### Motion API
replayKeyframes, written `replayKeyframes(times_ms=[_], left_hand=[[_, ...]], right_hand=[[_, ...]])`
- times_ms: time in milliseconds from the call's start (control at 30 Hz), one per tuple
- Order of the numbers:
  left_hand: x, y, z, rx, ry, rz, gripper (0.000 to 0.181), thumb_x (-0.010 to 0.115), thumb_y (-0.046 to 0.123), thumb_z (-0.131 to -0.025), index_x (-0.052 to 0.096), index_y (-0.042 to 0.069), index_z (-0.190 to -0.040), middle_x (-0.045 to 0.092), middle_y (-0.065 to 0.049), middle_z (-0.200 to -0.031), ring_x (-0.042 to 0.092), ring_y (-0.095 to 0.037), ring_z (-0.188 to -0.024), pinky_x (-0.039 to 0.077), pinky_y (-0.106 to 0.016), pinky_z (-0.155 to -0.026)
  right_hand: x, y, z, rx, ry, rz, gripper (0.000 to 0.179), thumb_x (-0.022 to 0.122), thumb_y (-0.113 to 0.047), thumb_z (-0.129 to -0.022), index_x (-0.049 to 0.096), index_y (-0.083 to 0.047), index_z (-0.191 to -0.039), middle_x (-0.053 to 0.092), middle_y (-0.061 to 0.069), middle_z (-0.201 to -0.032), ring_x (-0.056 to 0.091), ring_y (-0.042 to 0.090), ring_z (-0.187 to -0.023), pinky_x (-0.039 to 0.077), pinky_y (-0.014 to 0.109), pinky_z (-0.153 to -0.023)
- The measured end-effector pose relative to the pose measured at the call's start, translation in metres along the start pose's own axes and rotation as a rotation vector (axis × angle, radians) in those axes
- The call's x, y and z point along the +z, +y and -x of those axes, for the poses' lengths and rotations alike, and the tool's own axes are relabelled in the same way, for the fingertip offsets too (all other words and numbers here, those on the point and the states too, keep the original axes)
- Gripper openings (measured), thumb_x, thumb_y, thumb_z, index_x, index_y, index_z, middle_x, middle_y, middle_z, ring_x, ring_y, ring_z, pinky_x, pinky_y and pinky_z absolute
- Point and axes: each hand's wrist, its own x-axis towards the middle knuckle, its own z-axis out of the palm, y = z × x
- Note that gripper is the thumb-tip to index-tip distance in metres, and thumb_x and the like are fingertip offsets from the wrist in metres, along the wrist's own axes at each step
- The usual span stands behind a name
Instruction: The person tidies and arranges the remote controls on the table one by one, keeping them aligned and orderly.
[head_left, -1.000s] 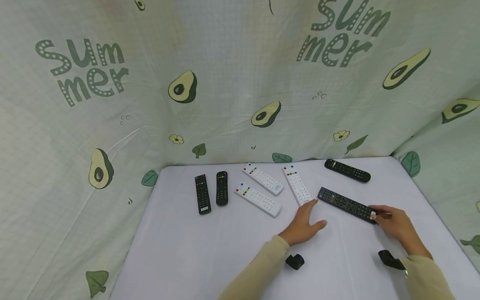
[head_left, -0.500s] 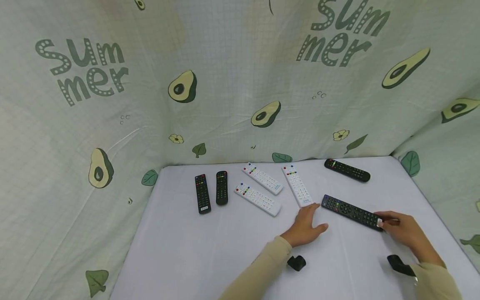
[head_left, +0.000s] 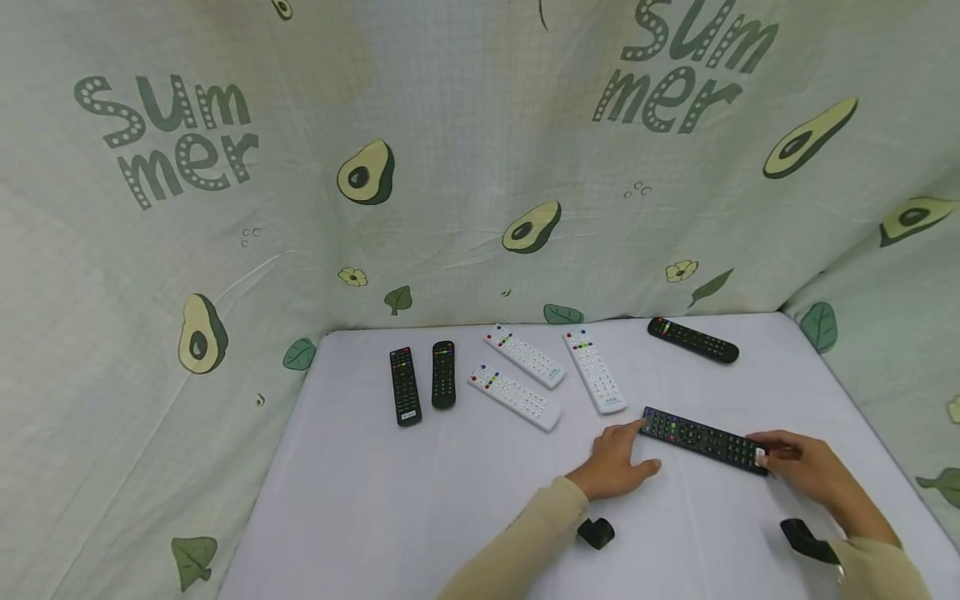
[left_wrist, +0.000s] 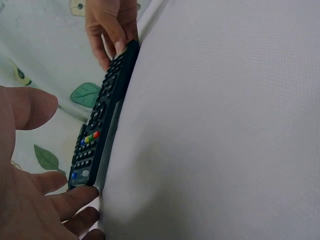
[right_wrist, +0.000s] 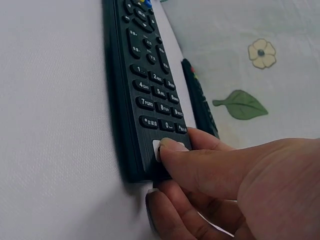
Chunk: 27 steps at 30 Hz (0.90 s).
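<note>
A long black remote control (head_left: 703,440) lies slanted over the white table in the head view, its right end nearer the person. My right hand (head_left: 806,467) grips that end; the right wrist view shows the thumb (right_wrist: 200,162) on its face by a white label and fingers beneath. At the other end, my left hand (head_left: 617,462) has its fingers extended, fingertips right at the remote's edge. In the left wrist view the left thumb (left_wrist: 35,107) stands away from the remote (left_wrist: 102,107).
Three white remotes, one of them (head_left: 595,371) just beyond my left hand, lie mid-table. Two black remotes, including one (head_left: 405,386) at far left, stand apart on the left. Another black remote (head_left: 693,340) lies at the back right, before the patterned cloth backdrop (head_left: 450,167).
The right hand has drawn the black remote toward the person and slightly right, turning it a little. My left hand has shifted slightly nearer, away from the white remote, to the black remote's left end.
</note>
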Motion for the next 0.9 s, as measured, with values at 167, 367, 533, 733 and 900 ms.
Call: replayKeyframes(times_ms=[167, 367, 533, 733, 900], left_hand=[[-0.001, -0.001, 0.004, -0.004, -0.010, 0.035, 0.067, 0.066, 0.040, -0.103, 0.042, 0.018, -0.162, 0.045, 0.001, -0.162, 0.038, -0.018, -0.151, 0.038, -0.034, -0.123], [-0.003, -0.005, 0.009, 0.032, -0.009, 0.078, 0.067, 0.063, 0.037, -0.105, 0.039, 0.011, -0.162, 0.041, -0.003, -0.164, 0.034, -0.017, -0.154, 0.033, -0.030, -0.125], [-0.006, -0.010, 0.015, 0.036, 0.021, 0.167, 0.068, 0.064, 0.034, -0.105, 0.039, 0.009, -0.163, 0.042, -0.002, -0.157, 0.037, -0.014, -0.149, 0.035, -0.028, -0.123], [-0.013, -0.022, 0.024, 0.028, 0.079, 0.251, 0.070, 0.065, 0.032, -0.104, 0.037, 0.008, -0.164, 0.044, 0.002, -0.146, 0.041, -0.010, -0.144, 0.037, -0.030, -0.123], [-0.026, -0.034, 0.033, 0.029, 0.151, 0.356, 0.068, 0.066, 0.025, -0.103, 0.038, 0.005, -0.162, 0.044, 0.004, -0.129, 0.048, -0.010, -0.128, 0.045, -0.029, -0.114]], right_hand=[[0.003, -0.004, 0.001, 0.028, -0.028, -0.035, 0.038, 0.073, -0.001, -0.095, 0.064, 0.014, -0.129, 0.069, 0.030, -0.115, 0.068, 0.035, -0.099, 0.052, 0.027, -0.070], [0.008, -0.007, 0.004, -0.005, -0.035, -0.058, 0.038, 0.075, -0.002, -0.092, 0.064, 0.013, -0.126, 0.070, 0.022, -0.110, 0.065, 0.018, -0.094, 0.052, 0.022, -0.067], [0.016, -0.010, 0.005, -0.028, -0.041, -0.079, 0.039, 0.077, -0.004, -0.093, 0.065, 0.011, -0.127, 0.070, 0.021, -0.114, 0.062, 0.008, -0.092, 0.052, 0.021, -0.068], [0.031, -0.022, 0.011, -0.059, -0.051, -0.140, 0.041, 0.078, -0.008, -0.094, 0.065, 0.009, -0.129, 0.069, 0.018, -0.116, 0.059, -0.002, -0.090, 0.054, 0.021, -0.070], [0.043, -0.043, 0.017, -0.116, -0.067, -0.183, 0.042, 0.078, -0.009, -0.095, 0.065, 0.006, -0.133, 0.068, 0.017, -0.120, 0.060, -0.005, -0.091, 0.055, 0.022, -0.073]])
